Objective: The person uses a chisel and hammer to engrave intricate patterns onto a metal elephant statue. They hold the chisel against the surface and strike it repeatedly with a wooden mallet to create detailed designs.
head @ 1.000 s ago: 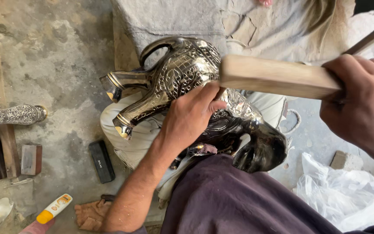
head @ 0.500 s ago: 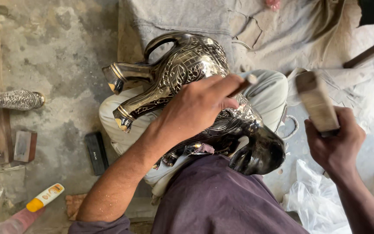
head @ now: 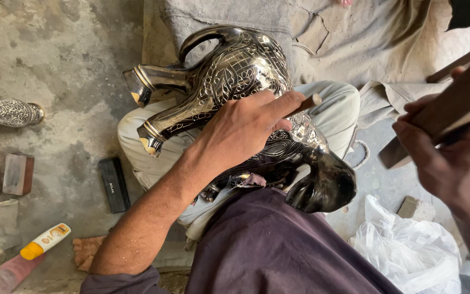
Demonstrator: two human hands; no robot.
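A dark, engraved metal elephat figure point(head: 229, 81) lies on its side across my lap, legs pointing left and head at the lower right. My left hand point(head: 243, 130) rests on its flank and grips a thin chisel point(head: 308, 102), whose blunt end sticks out past my fingers. My right hand point(head: 444, 158) is raised at the right edge, closed around a wooden mallet point(head: 463, 103) held above and to the right of the chisel.
On the concrete floor at left lie an engraved metal cylinder point(head: 6, 112), a wooden block point(head: 17, 174), a black rectangular stone point(head: 114, 184) and a white tube with an orange cap point(head: 44, 241). A white plastic bag point(head: 409, 250) sits at lower right; grey cloth point(head: 354, 32) covers the top.
My right hand has swung the mallet down and back up to the right. The view has shifted a little. My left hand keeps the chisel on the figure.
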